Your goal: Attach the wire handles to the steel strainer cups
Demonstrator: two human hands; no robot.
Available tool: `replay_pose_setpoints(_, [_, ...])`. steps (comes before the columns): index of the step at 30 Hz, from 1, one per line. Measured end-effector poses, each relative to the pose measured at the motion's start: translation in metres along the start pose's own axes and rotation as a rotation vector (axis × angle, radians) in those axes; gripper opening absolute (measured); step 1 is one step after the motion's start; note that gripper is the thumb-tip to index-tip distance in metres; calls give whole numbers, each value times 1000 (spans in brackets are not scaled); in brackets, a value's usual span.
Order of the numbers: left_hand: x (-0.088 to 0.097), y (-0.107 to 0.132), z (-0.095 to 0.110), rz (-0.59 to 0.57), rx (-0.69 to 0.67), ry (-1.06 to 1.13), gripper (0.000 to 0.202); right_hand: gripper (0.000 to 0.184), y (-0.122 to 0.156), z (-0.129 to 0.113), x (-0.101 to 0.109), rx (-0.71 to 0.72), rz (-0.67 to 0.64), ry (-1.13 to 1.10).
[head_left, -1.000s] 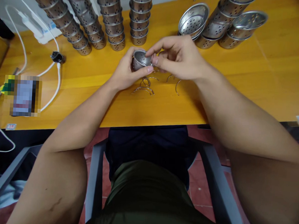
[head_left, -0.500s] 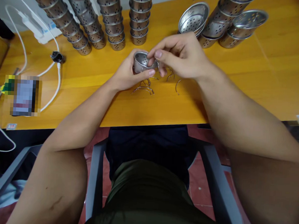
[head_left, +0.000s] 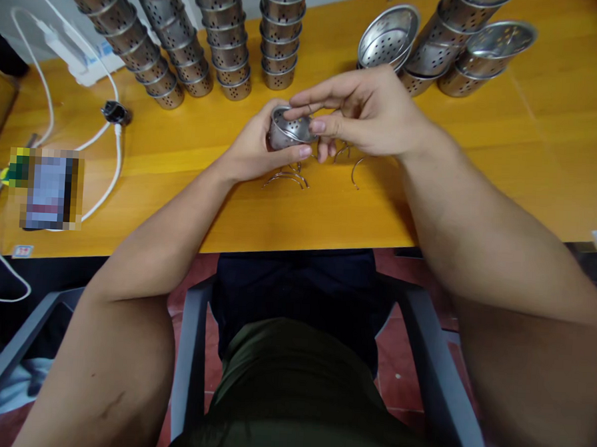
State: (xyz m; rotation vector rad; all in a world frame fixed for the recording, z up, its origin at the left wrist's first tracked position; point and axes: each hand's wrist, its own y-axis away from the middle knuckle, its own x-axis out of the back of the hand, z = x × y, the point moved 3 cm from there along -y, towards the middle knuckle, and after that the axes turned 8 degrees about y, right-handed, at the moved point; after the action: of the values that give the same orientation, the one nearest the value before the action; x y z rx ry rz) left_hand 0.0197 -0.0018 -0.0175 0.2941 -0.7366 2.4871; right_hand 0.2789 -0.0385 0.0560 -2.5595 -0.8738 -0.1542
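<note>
My left hand (head_left: pixel 255 148) is wrapped round a small perforated metal cup (head_left: pixel 288 131), held just above the yellow table (head_left: pixel 181 171). My right hand (head_left: pixel 369 110) meets it from the right, thumb and forefinger pinched at the cup's rim; whether a wire piece is between them I cannot make out. Several curved wire handles (head_left: pixel 285 178) lie on the table right below both hands.
Tall stacks of the same perforated cups (head_left: pixel 228 33) lean at the back left and centre. More cups lie in tipped stacks at the back right (head_left: pixel 437 51). A white cable and power strip (head_left: pixel 77 58) run along the left. A grey chair frame (head_left: pixel 189 351) is below the table edge.
The cup has tilted slightly in my left hand. My right hand's fingers have shifted along the rim and stretched out a little; both hands stay in the same spot.
</note>
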Motion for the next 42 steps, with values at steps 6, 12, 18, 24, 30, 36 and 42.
replay_pose_setpoints(6, [-1,0,0,10,12,11,98,60,0,-1,-4,35,73,-1])
replay_pose_setpoints(12, [2,-3,-3,26,-6,11,99,72,-4,2,-16,81,92,38])
replay_pose_setpoints(18, [2,-3,0,31,-25,9,94,72,-2,-2,-14,117,47,36])
replay_pose_setpoints(24, [2,-3,-2,27,8,20,97,64,0,-5,-13,72,65,23])
replay_pose_setpoints(30, [0,-1,-5,2,-39,85,114,61,1,-7,-17,46,115,22])
replay_pose_setpoints(36, [0,-2,4,44,32,1,99,57,1,-7,-16,42,110,28])
replay_pose_setpoints(42, [-1,0,13,33,37,38,93,60,3,-4,-9,92,7,76])
